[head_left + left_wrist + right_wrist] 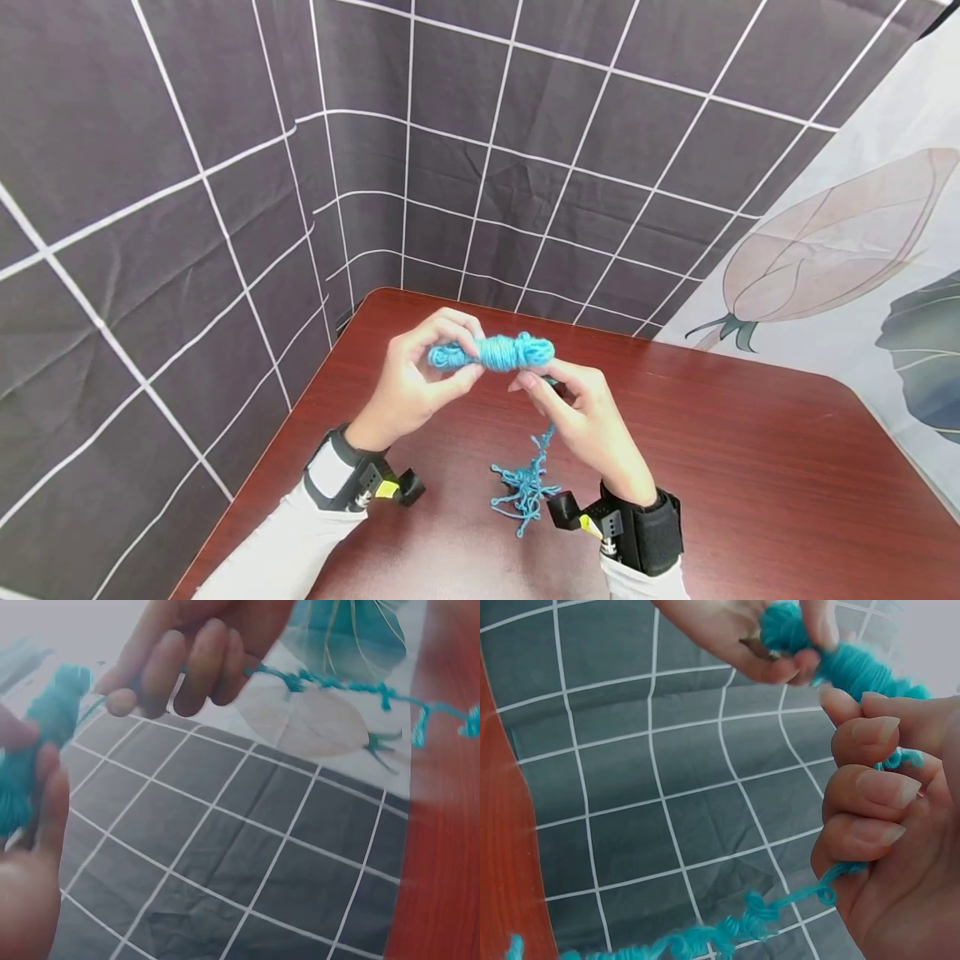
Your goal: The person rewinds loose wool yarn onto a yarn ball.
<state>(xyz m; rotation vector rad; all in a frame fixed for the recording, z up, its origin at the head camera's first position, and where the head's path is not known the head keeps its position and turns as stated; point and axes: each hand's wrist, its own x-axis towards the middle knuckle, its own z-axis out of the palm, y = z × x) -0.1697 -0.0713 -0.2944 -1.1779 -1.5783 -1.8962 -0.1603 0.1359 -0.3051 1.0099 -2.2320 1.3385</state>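
Observation:
My left hand (420, 367) grips one end of a small skein of bright blue yarn (502, 352), thumb below and fingers above. Turns of yarn wrap round its middle, and loops stick out at both ends. Close by at the skein's other end, my right hand (592, 417) pinches the working strand between thumb and forefinger. In the left wrist view a taut length of yarn (90, 718) joins the skein to those fingertips. The yarn tail (735, 926) leaves the right hand's curled fingers, kinked and knotted. A small dark pointed thing (759, 649) shows beside the left hand.
A loose, tangled heap of the same yarn (525, 492) lies on the reddish-brown table (750, 467) below the hands. A dark grid-patterned cloth (525, 167) hangs behind and to the left. At the right hangs a pale cloth with a flower print (825, 250).

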